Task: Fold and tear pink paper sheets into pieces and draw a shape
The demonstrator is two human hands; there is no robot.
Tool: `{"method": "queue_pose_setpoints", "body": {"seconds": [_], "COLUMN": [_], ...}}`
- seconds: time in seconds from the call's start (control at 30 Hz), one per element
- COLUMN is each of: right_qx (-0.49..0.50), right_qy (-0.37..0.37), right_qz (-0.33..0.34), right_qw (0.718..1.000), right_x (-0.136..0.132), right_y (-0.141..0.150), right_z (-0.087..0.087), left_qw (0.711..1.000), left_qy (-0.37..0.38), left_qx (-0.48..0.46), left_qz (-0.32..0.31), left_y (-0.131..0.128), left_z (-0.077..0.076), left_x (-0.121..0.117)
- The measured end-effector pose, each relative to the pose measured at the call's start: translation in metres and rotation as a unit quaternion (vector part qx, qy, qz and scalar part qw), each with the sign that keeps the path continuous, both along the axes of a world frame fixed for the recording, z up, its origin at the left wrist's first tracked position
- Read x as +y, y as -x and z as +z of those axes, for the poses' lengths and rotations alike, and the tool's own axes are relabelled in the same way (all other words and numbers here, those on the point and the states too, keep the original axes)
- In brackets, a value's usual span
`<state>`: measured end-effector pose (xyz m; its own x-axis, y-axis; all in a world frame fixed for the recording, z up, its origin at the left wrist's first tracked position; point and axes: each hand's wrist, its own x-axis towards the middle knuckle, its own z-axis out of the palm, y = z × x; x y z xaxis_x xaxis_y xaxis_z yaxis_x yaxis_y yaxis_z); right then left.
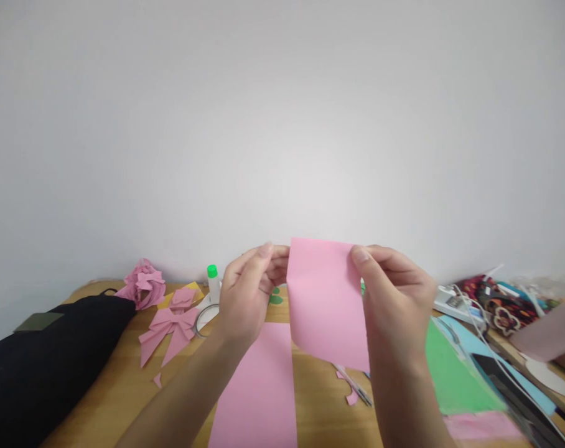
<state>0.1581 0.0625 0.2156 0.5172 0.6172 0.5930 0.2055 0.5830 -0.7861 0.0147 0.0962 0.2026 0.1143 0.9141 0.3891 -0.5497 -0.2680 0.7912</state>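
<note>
A pink paper sheet (pixel 328 298) is held up in front of me, slightly curved. My right hand (pixel 394 289) pinches its upper right edge, thumb on the front and fingers behind. At the left edge, the fingertips of my left hand (pixel 247 292) reach behind the sheet and are partly hidden; the thumb lies off the paper, against the curled fingers. Below, a larger pink paper (pixel 259 392) lies flat on the wooden table (pixel 320 417). Scissors (pixel 357 386) and small pink scraps (pixel 352 397) lie partly under the raised sheet.
On the left are a black bag (pixel 63 354), a pink paper flower (pixel 143 286), a pink paper bow (pixel 173 323), a tape roll (pixel 202 320) and a green-capped glue stick (pixel 213 285). Green paper (pixel 460 373), a dark phone-like slab (pixel 511 386) and a white power strip (pixel 457 305) are on the right.
</note>
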Motion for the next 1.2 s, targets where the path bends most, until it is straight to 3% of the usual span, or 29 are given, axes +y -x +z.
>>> {"method": "queue_pose_setpoints", "body": {"seconds": [0.17, 0.47, 0.6, 0.73, 0.93, 1.2], "right_qx": [0.036, 0.022, 0.020, 0.032, 0.032, 0.018], "right_qy": [0.017, -0.007, -0.012, -0.035, -0.087, -0.129], "right_qz": [0.012, -0.023, -0.043, -0.052, -0.113, -0.109], "right_qw": [0.999, 0.999, 0.999, 0.998, 0.989, 0.986], "right_x": [0.000, 0.002, 0.000, -0.001, 0.002, 0.004], "right_y": [-0.002, -0.004, -0.001, 0.003, 0.005, 0.002], "right_z": [-0.002, -0.008, -0.008, -0.009, -0.011, -0.016], "left_qw": [0.992, 0.993, 0.991, 0.995, 0.994, 0.990], "left_qy": [-0.023, -0.005, -0.005, 0.022, 0.104, 0.129], "left_qx": [0.083, 0.100, 0.086, 0.041, -0.043, -0.061], "left_qz": [-0.093, 0.069, 0.100, 0.085, 0.010, 0.009], "left_y": [0.000, -0.004, -0.007, -0.010, -0.013, -0.017], "left_z": [-0.015, -0.030, -0.031, -0.028, -0.024, -0.019], "left_x": [-0.007, -0.005, -0.006, -0.007, -0.011, -0.011]}}
